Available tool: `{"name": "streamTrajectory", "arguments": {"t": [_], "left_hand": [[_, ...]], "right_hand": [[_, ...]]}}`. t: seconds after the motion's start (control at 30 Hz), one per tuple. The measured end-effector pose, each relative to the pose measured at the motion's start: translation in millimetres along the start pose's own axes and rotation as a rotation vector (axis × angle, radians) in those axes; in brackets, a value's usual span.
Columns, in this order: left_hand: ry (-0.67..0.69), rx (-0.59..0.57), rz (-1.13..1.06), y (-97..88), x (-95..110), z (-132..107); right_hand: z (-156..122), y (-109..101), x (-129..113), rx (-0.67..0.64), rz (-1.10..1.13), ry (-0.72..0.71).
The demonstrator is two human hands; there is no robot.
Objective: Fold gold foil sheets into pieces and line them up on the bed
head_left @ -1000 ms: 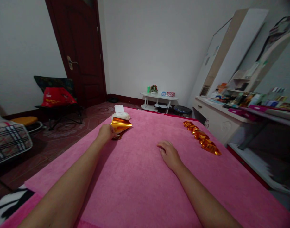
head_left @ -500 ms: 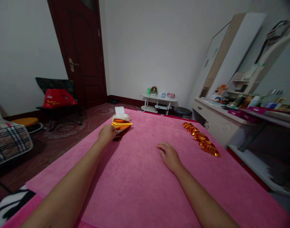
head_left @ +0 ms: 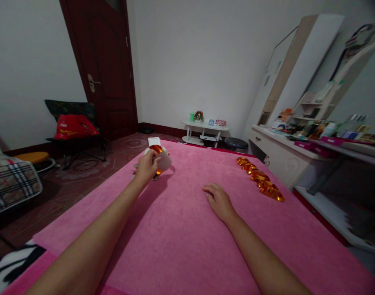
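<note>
My left hand is closed in a pinch on a sheet of gold foil paper, at the far left part of the table. The sheet curves upward, its pale side partly showing. More shiny foil shows under and beside that hand, partly hidden by it. Just behind stands a white packet with a raised lid, mostly covered by the hand and sheet. My right hand rests on the pink cloth, fingers loosely curved, thumb apart, holding nothing. To its right lies a slanting row of folded gold foil pieces.
A dressing table with bottles and boxes stands along the right. Beyond the far edge are a low white table and a dark round stool. A folding chair with a red bag is at the left.
My left hand has moved slightly right and up, and the foil sheet in it has turned to show its pale side. My right hand and the row of foil pieces stay put.
</note>
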State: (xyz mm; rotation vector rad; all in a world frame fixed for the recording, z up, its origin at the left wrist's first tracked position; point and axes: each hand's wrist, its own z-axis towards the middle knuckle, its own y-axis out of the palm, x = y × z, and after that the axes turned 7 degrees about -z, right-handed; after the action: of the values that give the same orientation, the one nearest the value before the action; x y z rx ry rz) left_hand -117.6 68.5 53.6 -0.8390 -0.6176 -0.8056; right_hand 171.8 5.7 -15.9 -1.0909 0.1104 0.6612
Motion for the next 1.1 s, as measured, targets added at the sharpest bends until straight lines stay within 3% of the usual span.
{"name": "streamTrajectory", "arguments": {"t": [0.07,0.13,0.2,0.3,0.37,0.47,0.57,0.67,0.77,0.87,0.97,1.1], "left_hand": [[-0.117,-0.031,-0.513,19.3,23,-10],[-0.236,-0.187,-0.995,42.4,44,-27],[-0.366,-0.262,-1.252,64.5,57,-48],[-0.55,-0.33,-1.303,87.2,61,-78],[-0.655,-0.354,-1.174,92.9,59,-92],[-0.732,-0.5,-0.947,91.6,58,-100],[-0.725,-0.607,-0.876,88.3,56,-97],[-0.489,-0.568,-0.814,86.3,49,-91],[0.011,-0.51,-0.596,81.4,41,-87],[0.389,-0.576,-0.422,74.5,41,-86],[0.553,-0.74,-0.336,72.0,45,-88],[0.577,-0.905,-0.343,73.5,46,-93]], "right_hand": [[0,-2,-4,0.007,0.089,0.021],[-1,-7,-12,-0.012,0.266,0.069],[-1,-13,-21,-0.07,0.561,0.16],[0,-21,-30,-0.079,1.018,0.316],[0,-22,-26,0.062,1.153,0.408],[0,-18,-6,0.293,1.095,0.558],[-3,-15,13,0.355,0.96,0.697],[-3,-18,18,0.313,0.934,0.818],[-3,-24,13,0.146,0.97,0.872],[-3,-25,7,0.059,0.966,0.804],[-5,-22,1,0.022,0.966,0.738],[-6,-19,1,-0.098,0.912,0.67]]}}
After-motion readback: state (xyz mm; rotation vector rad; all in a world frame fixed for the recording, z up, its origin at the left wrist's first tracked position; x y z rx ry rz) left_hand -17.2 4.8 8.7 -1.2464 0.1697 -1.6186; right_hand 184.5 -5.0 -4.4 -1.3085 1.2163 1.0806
